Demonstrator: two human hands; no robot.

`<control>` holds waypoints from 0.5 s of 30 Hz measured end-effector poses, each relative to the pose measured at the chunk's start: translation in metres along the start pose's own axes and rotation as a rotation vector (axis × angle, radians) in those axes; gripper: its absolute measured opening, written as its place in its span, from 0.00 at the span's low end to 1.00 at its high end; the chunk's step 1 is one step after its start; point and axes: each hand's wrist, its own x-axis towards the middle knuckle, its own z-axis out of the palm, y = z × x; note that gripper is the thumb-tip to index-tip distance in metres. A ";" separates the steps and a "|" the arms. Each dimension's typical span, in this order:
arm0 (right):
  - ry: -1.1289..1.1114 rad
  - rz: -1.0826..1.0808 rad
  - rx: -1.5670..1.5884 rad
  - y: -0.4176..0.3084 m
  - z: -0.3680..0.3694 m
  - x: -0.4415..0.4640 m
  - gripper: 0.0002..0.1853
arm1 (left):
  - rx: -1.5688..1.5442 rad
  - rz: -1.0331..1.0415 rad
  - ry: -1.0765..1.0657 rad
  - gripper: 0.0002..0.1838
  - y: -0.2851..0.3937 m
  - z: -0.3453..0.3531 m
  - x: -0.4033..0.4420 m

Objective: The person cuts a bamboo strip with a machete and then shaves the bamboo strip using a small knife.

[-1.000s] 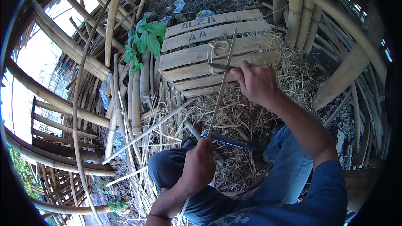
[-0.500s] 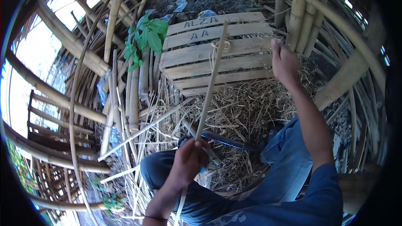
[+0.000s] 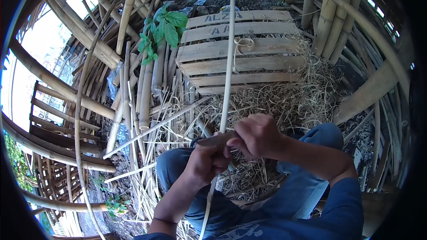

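Observation:
A long pale bamboo strip runs upright through my left hand, whose fingers are closed around it. Its upper end stands in front of the wooden crate, and its lower end passes down over my leg. A thin curled shaving shows beside the strip. My right hand is closed on a knife with a dull, brownish blade. The blade lies across the strip just above my left fist; the handle is hidden in my fingers.
A slatted crate lies ahead, with a heap of curled shavings before it. Loose bamboo strips and a leafy plant are at left. Bamboo poles stand at right. My bent knees flank the work.
My right hand has come down from beside the crate to my left hand, bringing the knife blade against the strip. The strip stands more upright, and the view has shifted slightly.

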 end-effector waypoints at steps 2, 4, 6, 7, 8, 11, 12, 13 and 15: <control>-0.002 0.003 -0.045 0.008 -0.006 0.004 0.22 | 0.059 0.031 -0.012 0.24 0.000 0.004 -0.002; 0.042 0.075 -0.109 0.020 -0.014 0.009 0.21 | 0.044 -0.005 -0.108 0.24 0.000 0.009 -0.002; 0.048 0.083 -0.125 0.033 -0.016 0.009 0.20 | 0.077 -0.011 -0.103 0.24 0.000 0.013 -0.002; 0.064 0.126 -0.109 0.035 -0.017 0.010 0.20 | 0.108 -0.013 -0.093 0.25 -0.001 0.015 -0.002; 0.080 0.170 -0.092 0.035 -0.018 0.010 0.20 | 0.140 -0.014 -0.082 0.25 -0.001 0.016 -0.002; -0.060 0.107 -0.021 0.011 -0.011 0.001 0.21 | 0.154 0.012 -0.011 0.23 -0.001 0.016 0.000; -0.059 0.103 -0.019 0.006 -0.008 0.000 0.21 | 0.154 0.016 -0.008 0.23 0.000 0.018 -0.001; -0.057 0.059 -0.006 0.001 -0.005 -0.002 0.21 | 0.205 0.031 0.031 0.22 0.001 0.020 -0.003; -0.052 0.024 0.015 0.000 -0.002 -0.001 0.22 | 0.260 0.037 0.078 0.21 0.001 0.019 -0.006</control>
